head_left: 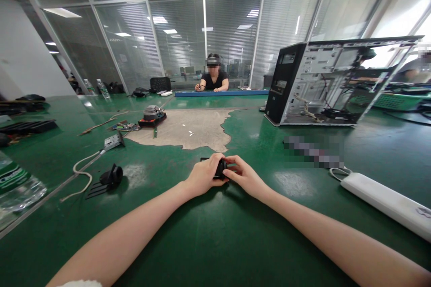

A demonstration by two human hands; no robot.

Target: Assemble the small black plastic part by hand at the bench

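Both hands meet above the green table [188, 242], close to its middle. A small black part [221, 168], which looks like plastic, is held between them; the fingers cover much of it, so its exact kind cannot be made out. My left hand [204, 174] wraps around its left side, with fingers over the top and below. From the right, my right hand [245, 175] grips the other side with thumb and fingertips. To the left lies a black slotted bracket with a round end [112, 177], apart from both hands.
An open computer case [286, 83] stands at right, behind a white power strip [380, 204]. Left are a clear bottle [22, 184], a metal box [113, 141] with a cable, and a cooler-like part [152, 116]. Another person [215, 80] sits across, behind a blue bar [225, 93].
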